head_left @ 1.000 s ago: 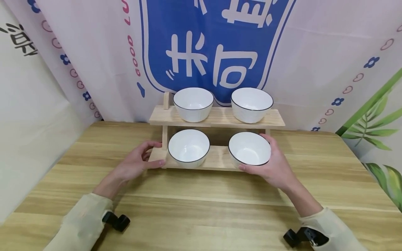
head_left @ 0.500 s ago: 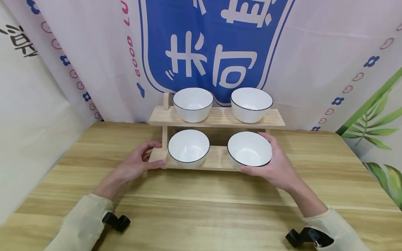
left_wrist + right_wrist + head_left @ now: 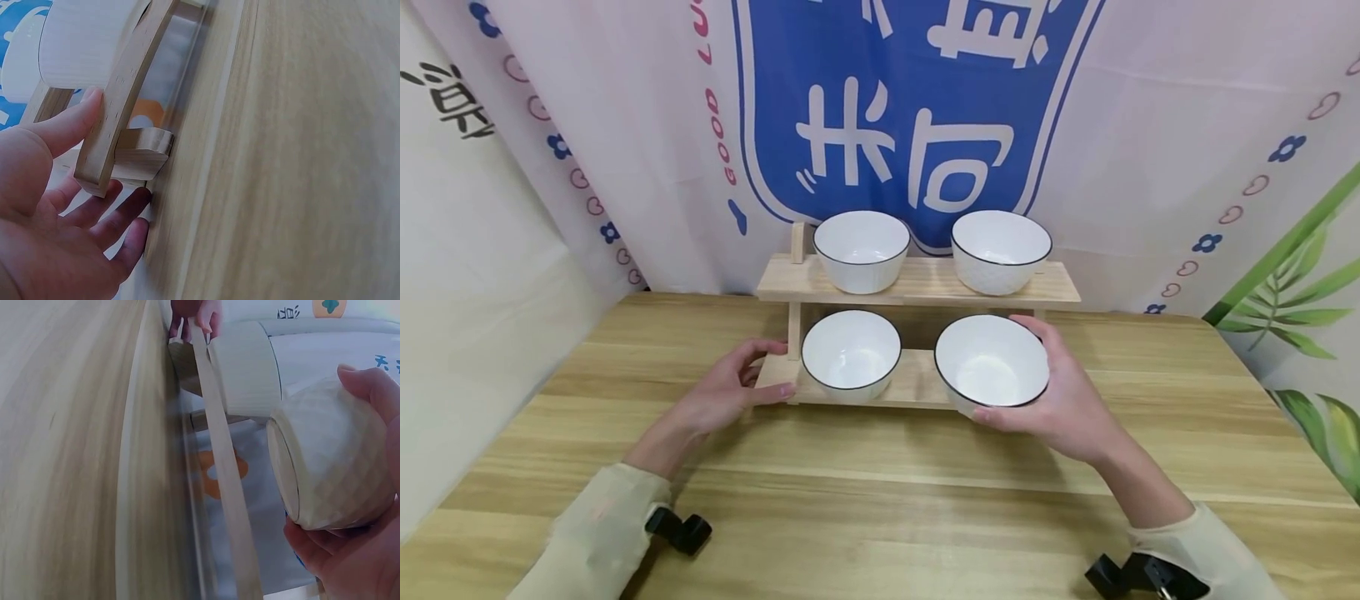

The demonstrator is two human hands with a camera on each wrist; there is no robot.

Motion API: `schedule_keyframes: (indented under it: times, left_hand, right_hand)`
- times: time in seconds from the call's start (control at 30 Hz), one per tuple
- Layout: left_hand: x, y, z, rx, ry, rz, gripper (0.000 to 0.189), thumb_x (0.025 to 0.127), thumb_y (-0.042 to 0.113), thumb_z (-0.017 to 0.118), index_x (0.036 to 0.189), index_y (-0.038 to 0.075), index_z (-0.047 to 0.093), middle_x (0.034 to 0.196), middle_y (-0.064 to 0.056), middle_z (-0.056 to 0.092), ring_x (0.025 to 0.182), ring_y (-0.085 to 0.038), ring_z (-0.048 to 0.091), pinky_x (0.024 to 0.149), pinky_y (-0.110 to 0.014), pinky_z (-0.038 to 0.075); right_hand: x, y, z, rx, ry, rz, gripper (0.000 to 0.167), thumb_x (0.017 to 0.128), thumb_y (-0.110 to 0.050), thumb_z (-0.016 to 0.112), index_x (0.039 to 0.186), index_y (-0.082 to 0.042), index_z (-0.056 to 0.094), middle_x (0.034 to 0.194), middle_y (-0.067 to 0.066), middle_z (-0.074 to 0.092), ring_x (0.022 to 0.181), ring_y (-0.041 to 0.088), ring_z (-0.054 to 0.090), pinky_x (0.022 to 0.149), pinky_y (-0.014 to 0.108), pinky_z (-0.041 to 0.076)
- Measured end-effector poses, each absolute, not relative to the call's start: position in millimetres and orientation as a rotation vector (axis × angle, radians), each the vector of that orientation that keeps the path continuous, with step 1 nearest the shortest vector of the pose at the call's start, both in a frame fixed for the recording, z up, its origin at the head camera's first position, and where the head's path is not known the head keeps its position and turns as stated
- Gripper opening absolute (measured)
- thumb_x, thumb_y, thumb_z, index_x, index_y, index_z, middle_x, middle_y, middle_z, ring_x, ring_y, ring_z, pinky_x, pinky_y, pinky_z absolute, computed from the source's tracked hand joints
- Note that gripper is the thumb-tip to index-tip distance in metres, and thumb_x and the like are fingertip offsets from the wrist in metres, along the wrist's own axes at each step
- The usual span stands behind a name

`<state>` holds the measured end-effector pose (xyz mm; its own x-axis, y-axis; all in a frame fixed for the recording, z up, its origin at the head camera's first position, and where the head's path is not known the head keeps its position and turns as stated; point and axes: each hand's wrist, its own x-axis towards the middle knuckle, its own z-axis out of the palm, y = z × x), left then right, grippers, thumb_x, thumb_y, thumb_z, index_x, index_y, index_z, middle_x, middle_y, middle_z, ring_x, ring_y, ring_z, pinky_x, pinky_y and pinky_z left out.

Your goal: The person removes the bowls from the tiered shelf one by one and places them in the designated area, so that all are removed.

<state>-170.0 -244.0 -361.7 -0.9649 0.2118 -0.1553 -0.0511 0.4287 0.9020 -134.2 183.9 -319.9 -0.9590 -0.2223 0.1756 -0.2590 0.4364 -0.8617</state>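
Observation:
My right hand (image 3: 1063, 404) grips a white bowl (image 3: 992, 360) with a dark rim, thumb on its near side and fingers round the far side. In the right wrist view this bowl (image 3: 337, 456) shows a faceted outside, and its base is lifted off the lower shelf. At the other end, my left hand (image 3: 730, 379) holds the left end of the two-tier wooden rack (image 3: 917, 379). The left wrist view has the thumb on the shelf board (image 3: 122, 103) and the fingers curled beneath its end. Beside that hand, another white bowl (image 3: 850, 354) sits on the lower shelf.
Two more white bowls, one at left (image 3: 861, 250) and one at right (image 3: 1000, 250), stand on the upper shelf (image 3: 925, 279). A printed curtain (image 3: 1150, 167) hangs right behind the rack. The wooden table (image 3: 880, 500) extends in front.
My right hand has raised the lower right bowl from the shelf and brought it slightly toward me and left. My left hand stays on the rack.

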Motion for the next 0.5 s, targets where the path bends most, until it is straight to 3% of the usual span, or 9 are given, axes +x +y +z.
schedule_keyframes:
  times: [0.17, 0.3, 0.5]
  left_hand:
    - [-171, -243, -363, 0.155, 2.429, 1.567, 0.07, 0.098, 0.027, 0.082, 0.154, 0.009, 0.044, 0.172, -0.015, 0.033, 0.154, -0.046, 0.038, 0.124, -0.061, 0.031]
    - [-171, -242, -362, 0.148, 2.428, 1.568, 0.071, 0.097, 0.027, 0.082, 0.155, 0.009, 0.044, 0.171, -0.015, 0.034, 0.153, -0.045, 0.04, 0.123, -0.059, 0.032]
    - [-172, -244, -363, 0.136, 2.43, 1.543, 0.073, 0.097, 0.029, 0.082, 0.156, 0.011, 0.043, 0.176, -0.017, 0.025, 0.158, -0.051, 0.03, 0.127, -0.069, 0.024]
  right_hand:
    - [-132, 182, -318, 0.501, -2.603, 1.63, 0.113, 0.073, -0.016, 0.101, 0.161, -0.008, 0.03, 0.151, 0.016, 0.052, 0.126, 0.037, 0.064, 0.097, 0.024, 0.055]
    - [-128, 180, -316, 0.555, -2.583, 1.654, 0.113, 0.072, -0.014, 0.101, 0.161, -0.009, 0.032, 0.15, 0.015, 0.053, 0.124, 0.037, 0.065, 0.096, 0.024, 0.056]
    - [-123, 175, -312, 0.608, -2.598, 1.676, 0.113, 0.071, -0.015, 0.101, 0.161, -0.011, 0.033, 0.152, 0.012, 0.052, 0.126, 0.036, 0.065, 0.098, 0.027, 0.057]
